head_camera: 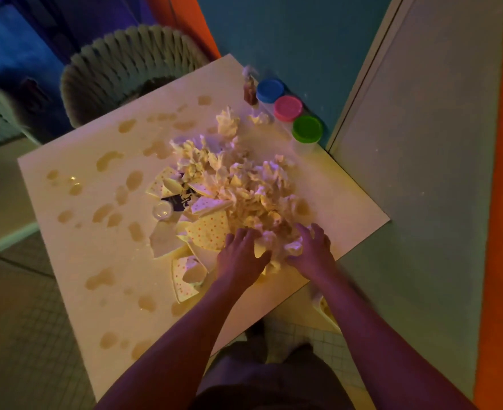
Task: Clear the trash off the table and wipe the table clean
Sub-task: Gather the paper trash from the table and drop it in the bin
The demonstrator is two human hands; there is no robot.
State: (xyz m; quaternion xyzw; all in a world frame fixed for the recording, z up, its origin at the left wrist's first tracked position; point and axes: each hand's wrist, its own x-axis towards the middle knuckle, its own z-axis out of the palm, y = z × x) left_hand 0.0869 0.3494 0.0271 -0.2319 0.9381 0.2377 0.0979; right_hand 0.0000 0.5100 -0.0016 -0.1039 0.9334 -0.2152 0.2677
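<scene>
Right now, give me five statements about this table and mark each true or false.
1. Both hands, left hand and right hand, are on the pile of crumpled paper. True.
2. Three lidded jars stand at the table's far edge by the wall: blue lid, pink lid, green lid. True.
3. The table is dry and spotless. False: spill patches dot it.
4. The dotted plate pieces lie left of the paper pile. True.
5. The wicker chair stands on the table. False: it stands beyond the far edge.

Table (66, 261) left half open, only spills; trash pile (229, 184) fills centre; jars (288, 113) block far corner.
</scene>
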